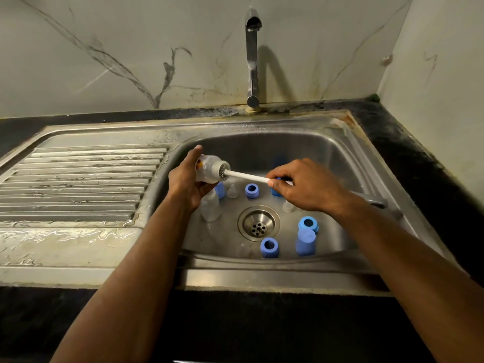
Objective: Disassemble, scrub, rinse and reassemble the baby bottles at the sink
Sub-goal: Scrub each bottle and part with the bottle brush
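Left hand [187,183] grips clear bottle [209,170]; right hand [301,186] pinches brush handle [246,176]. Bottle likely light, wet, slippery: hold mid-body.

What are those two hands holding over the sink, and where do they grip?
The left hand grips a clear baby bottle around its body. The right hand pinches the bottle brush by its white handle's outer end.

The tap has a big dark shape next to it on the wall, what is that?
Head view: it is the shadow of the tall chrome tap, thrown to its right on the marble-patterned wall, so the light comes from the left; the wide lens also bends the steel sink's edges.
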